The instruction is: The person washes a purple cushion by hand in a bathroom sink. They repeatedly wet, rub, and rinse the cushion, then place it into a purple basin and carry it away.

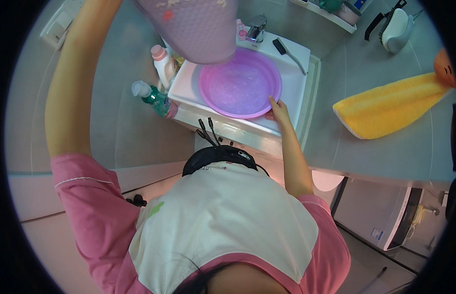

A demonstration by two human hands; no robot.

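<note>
My right hand (279, 109) grips the near right rim of a round purple plastic basin (231, 115). Sudsy water (237, 90) lies inside it, and the basin rests in a white rectangular sink (295, 86). My left arm is raised along the left side, and the left hand is out of view beyond the top edge. A pink-lilac item with a honeycomb texture (198, 31) hangs over the basin's far left part; its top is cut off, so what holds it does not show.
A chrome faucet (256, 29), a small pink bottle (241, 30) and a scrub brush (288, 54) are on the sink's back ledge. Left stand a white bottle (163, 66) and a green pump bottle (158, 100). A yellow towel (388, 104) hangs right. Black cables (207, 130) rise from my waist pouch (217, 156).
</note>
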